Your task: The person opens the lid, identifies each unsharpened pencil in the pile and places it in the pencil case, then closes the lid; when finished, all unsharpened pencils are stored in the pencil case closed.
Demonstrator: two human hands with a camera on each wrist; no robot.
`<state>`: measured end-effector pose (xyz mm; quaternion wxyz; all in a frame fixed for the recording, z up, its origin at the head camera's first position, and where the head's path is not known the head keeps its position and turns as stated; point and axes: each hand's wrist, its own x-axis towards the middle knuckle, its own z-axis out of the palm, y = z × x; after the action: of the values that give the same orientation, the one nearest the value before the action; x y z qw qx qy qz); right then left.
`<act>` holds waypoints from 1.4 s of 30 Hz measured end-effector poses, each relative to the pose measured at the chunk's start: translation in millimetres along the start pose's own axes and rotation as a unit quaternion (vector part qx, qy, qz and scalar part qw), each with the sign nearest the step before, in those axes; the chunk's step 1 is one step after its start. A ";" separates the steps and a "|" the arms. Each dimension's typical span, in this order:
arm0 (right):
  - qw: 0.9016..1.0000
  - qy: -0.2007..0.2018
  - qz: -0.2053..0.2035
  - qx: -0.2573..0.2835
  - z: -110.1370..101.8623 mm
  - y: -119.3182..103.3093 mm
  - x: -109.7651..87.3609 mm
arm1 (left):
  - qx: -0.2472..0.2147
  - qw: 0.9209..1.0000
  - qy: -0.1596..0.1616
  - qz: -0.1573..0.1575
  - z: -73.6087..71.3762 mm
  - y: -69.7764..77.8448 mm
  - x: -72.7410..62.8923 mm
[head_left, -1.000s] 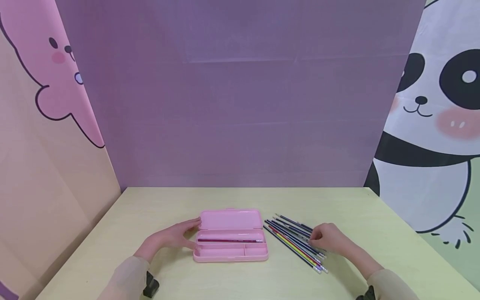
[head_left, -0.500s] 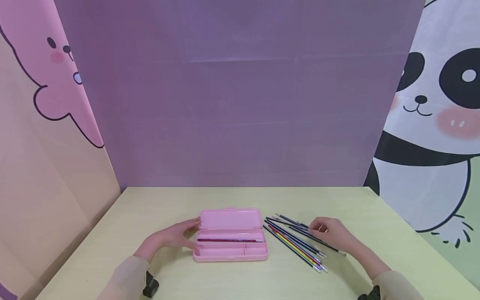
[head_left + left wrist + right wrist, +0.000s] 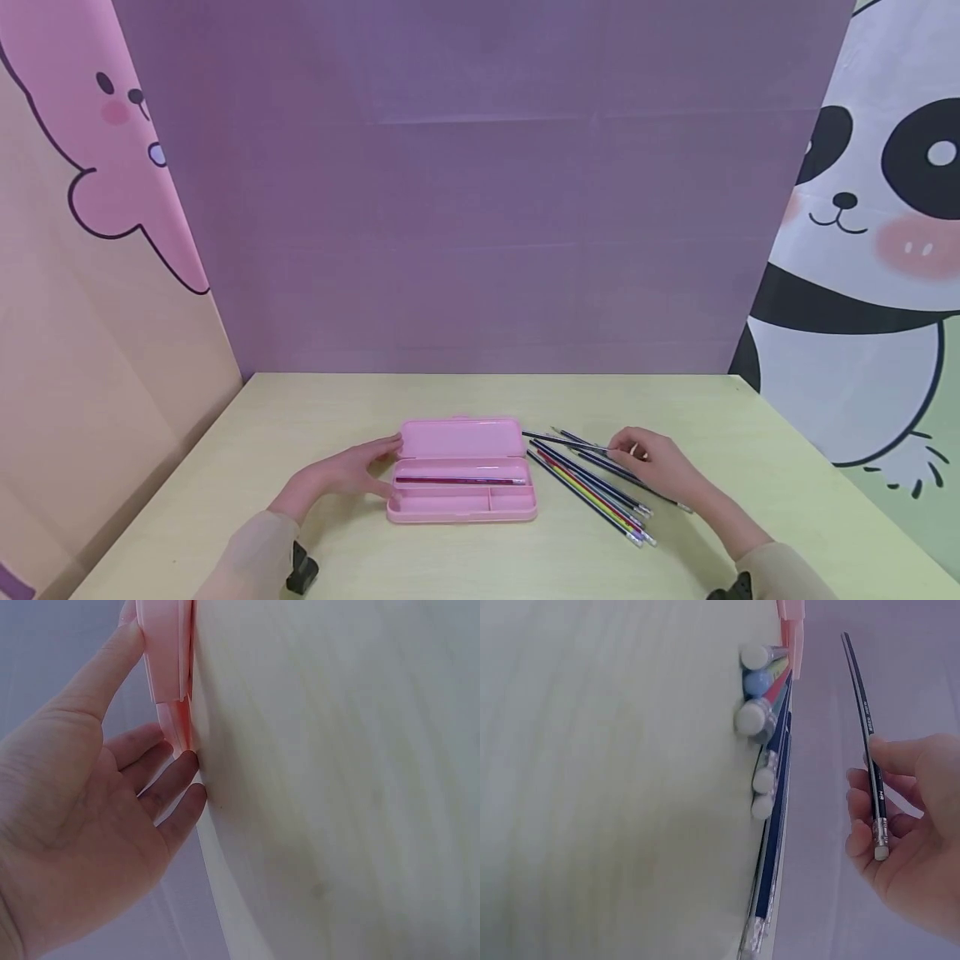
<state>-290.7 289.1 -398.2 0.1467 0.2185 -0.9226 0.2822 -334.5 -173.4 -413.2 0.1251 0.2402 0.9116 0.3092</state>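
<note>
An open pink pencil case (image 3: 442, 502) lies on the table with its lid (image 3: 459, 438) folded back. One dark red pencil (image 3: 457, 481) lies in its rear compartment. My left hand (image 3: 347, 472) rests at the case's left end; in the left wrist view the thumb touches the case and the loosely extended fingers are by the lid. Between thumb and fingers, my right hand (image 3: 656, 462) pinches a dark pencil (image 3: 861, 694), lifted above the others, its white eraser end towards the palm. Below it, a loose pile of pencils (image 3: 592, 492) fans out right of the case.
The pile holds several dark pencils plus a yellow and a red one, erasers towards the near right. A pale wooden table (image 3: 330, 558) carries everything. Behind it hangs a purple backdrop (image 3: 480, 250), with cartoon-printed panels at both sides.
My right hand has drawn a dark pencil up out of the pile and moved slightly up and left with it. Another pencil now points farther right. The left hand has stayed put.
</note>
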 end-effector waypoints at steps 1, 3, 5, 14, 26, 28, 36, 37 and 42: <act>1.000 -0.004 0.006 0.003 0.0 -1.8 0.7 | 0.000 1.000 0.000 -0.001 0.0 0.0 0.0; 1.000 -0.013 0.016 0.009 -0.1 -5.3 1.9 | 0.000 1.000 0.000 0.000 -0.3 0.2 -0.2; 0.999 -0.019 0.022 0.014 0.3 -8.2 3.0 | -0.001 1.000 0.000 0.001 -0.5 0.5 -0.3; 1.000 -0.017 -0.019 0.011 7.1 -17.2 9.5 | -0.003 1.000 -0.001 -0.003 -0.5 1.6 -0.8; 0.999 0.016 -0.027 -0.017 17.3 -30.9 22.4 | -0.003 1.000 -0.001 0.001 0.4 -1.9 1.1; 0.999 0.016 -0.029 -0.015 20.7 -32.5 25.7 | -0.004 1.000 -0.002 0.002 0.4 -2.0 1.1; 0.999 0.018 -0.041 -0.009 33.6 -39.9 37.6 | -0.012 1.000 -0.003 0.000 -0.3 -0.4 -1.2; 0.999 0.019 -0.043 -0.006 34.8 -41.7 38.9 | -0.012 1.000 -0.003 0.000 -0.4 0.0 -1.4; 0.999 0.014 -0.038 0.021 43.3 -49.7 44.0 | -0.012 1.000 -0.002 -0.003 -0.4 2.2 -1.9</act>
<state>-310.8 212.6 -392.8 0.1656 0.2520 -0.9055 0.2984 -332.2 -173.1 -411.3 0.1305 0.2365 0.9083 0.3195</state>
